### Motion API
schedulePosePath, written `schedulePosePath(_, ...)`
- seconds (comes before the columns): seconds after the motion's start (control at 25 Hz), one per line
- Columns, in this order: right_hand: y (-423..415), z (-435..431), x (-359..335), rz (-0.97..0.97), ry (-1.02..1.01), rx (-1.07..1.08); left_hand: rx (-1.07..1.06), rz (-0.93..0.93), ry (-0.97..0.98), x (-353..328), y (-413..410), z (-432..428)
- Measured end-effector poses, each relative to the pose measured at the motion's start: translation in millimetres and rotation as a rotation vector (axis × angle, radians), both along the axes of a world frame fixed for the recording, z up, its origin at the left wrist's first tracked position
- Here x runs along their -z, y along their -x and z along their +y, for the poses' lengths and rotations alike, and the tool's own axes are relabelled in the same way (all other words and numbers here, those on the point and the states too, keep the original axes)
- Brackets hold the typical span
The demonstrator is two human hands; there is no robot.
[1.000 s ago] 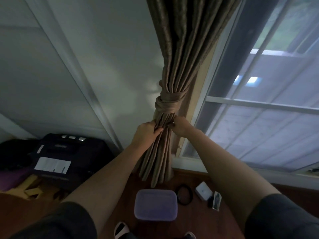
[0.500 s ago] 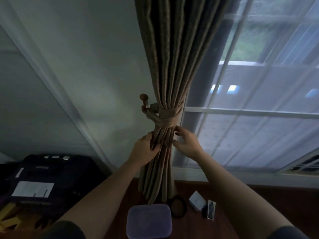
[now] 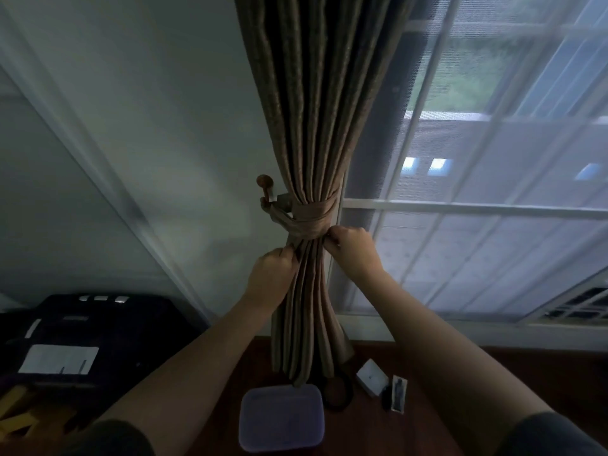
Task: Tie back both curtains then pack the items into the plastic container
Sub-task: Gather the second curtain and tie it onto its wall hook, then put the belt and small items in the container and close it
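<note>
A brown curtain hangs gathered in front of me beside the window. A matching fabric tieback is wrapped around it and looped on a round-knobbed wall hook. My left hand grips the folds just under the tieback. My right hand pinches the tieback's lower right edge. On the floor below lie a purple-lidded plastic container, a black ring, a small white box and a small dark packaged item.
A black case with white labels stands at the left against the wall, yellow pieces beside it. The window frame and sill run along the right. The floor is dark red-brown wood.
The view has tilted up, bringing the wall hook into sight. My right hand rose from the folds below the tieback to its lower edge. My left hand stays on the folds.
</note>
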State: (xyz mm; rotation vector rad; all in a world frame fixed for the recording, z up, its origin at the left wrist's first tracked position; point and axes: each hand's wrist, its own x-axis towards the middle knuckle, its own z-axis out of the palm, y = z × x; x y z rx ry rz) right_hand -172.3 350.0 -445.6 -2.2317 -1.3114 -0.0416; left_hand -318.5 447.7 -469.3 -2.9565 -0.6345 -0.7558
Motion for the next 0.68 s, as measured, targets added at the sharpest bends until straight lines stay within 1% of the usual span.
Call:
schedulePosePath(0.04,2,-1,1,-0.011,0.011,-0.005,-0.01,0.053,-0.014,1,1,-3)
schedulePosePath(0.12,3,-4,3,-0.018,0.027,-0.009,-0.053,0.108,0.059,-5,-4,-6)
schedulePosePath(0.24,-7,-6,-1,0.02,0.056,-0.004,-0.105,0.117,0.157,-14,-11,-10)
schedulePosePath(0.36,-10,-14,1,0.037,0.064,-0.041,-0.176,0.015,0.32,-23,-7,-18)
schedulePosePath(0.52,-6,-33,19,0.075,0.048,-0.088,-0.305,-0.145,0.348,-18,7,-46)
schedulePosePath(0.6,-2,-45,27,0.104,0.063,-0.085,-0.336,-0.155,0.355,-16,14,-61)
schedulePosePath(0.68,7,-62,32,0.126,0.087,-0.093,-0.363,-0.086,0.385,-11,24,-75)
